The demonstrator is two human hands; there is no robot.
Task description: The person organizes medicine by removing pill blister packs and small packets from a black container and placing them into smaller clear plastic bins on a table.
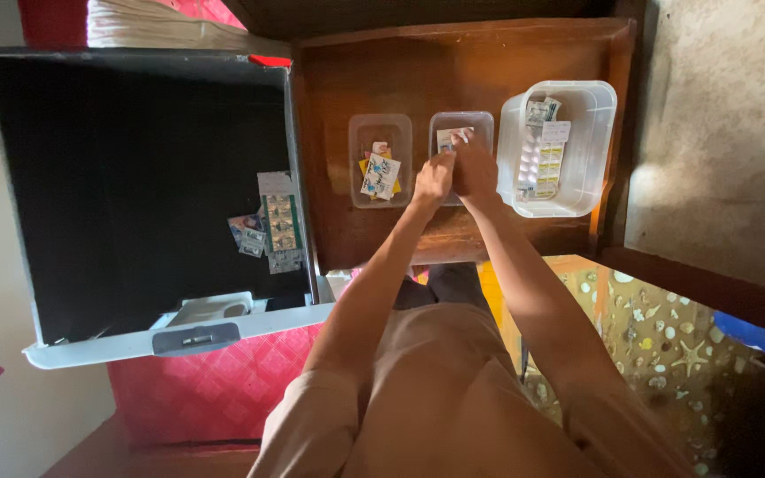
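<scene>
Both hands meet over middle clear plastic container (480,119) on wooden shelf (453,66). Left hand (433,180) and right hand (474,168) pinch small blister pack (447,137) together, fingers closed on it, just above container. Left container (380,159) holds colourful packets. Larger tub (577,115) at right holds pill strips. Open black case (135,177) far left, more strips inside.

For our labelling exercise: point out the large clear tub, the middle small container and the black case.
Large clear tub (601,106), head view, right rim.
Middle small container (462,118), head view, far rim.
Black case (126,195), head view, dark inner lining.
</scene>
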